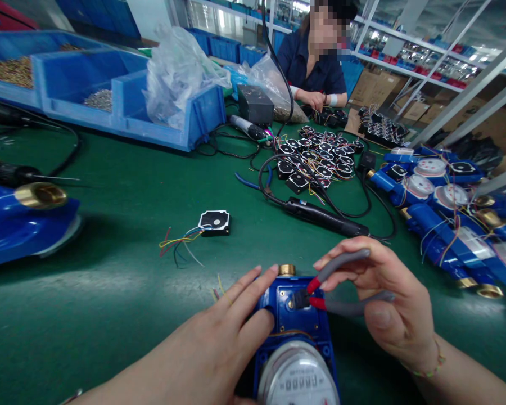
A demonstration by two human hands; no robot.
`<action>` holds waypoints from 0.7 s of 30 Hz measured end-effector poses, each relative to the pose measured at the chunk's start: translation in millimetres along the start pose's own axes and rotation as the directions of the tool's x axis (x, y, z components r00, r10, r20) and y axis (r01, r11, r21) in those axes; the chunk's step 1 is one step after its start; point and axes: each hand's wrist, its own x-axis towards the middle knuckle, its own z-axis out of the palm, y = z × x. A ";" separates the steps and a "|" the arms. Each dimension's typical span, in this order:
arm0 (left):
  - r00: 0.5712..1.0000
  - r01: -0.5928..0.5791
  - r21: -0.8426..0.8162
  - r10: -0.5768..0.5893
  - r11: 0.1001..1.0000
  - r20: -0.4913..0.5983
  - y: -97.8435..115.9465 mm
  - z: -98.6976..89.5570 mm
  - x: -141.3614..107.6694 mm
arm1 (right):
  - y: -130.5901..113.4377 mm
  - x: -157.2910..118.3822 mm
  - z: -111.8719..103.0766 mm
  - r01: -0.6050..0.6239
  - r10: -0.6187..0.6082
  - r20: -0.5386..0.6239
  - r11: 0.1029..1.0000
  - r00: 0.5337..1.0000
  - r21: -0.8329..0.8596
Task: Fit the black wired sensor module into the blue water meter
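A blue water meter [297, 326] with a brass fitting and a round dial lies on the green table in front of me. My left hand [219, 343] rests flat on its left side, fingers spread over the blue housing. My right hand [388, 304] grips small pliers [341, 284] with grey and red handles; their jaws touch a small part on the meter's top face. A black square module with coloured wires [213, 222] lies loose farther back.
Several black modules [316, 154] and an electric screwdriver [324, 216] with cables lie mid-table. Blue meters [442, 214] are stacked at right, another blue meter [21, 222] at left. Blue bins [122, 101] hold screws. A person [316, 62] works across the table.
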 end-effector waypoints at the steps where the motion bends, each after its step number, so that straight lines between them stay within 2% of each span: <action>1: 1.000 -0.001 0.003 0.001 1.000 0.004 -0.2 0.1 0.8 | 0.4 0.2 -0.2 -0.001 0.001 0.002 1.000 1.000 0.000; 5: 1.000 -0.013 0.021 0.014 1.000 -0.013 -0.9 0.8 3.2 | 1.4 1.1 -0.9 0.001 -0.001 0.004 1.000 1.000 -0.001; 12: 1.000 -0.012 0.015 0.012 1.000 0.027 -1.0 1.7 -0.2 | 2.2 1.3 -3.6 -0.012 0.012 0.010 1.000 1.000 0.007; 17: 1.000 -0.004 -0.005 0.004 1.000 0.002 -1.8 -0.8 0.3 | 2.5 0.8 -1.0 -0.004 0.004 0.004 0.999 1.000 0.037; 21: 1.000 0.000 -0.013 0.001 1.000 0.022 -3.2 -6.6 -0.8 | -4.1 1.3 -4.0 0.003 0.005 -0.109 0.997 0.994 0.073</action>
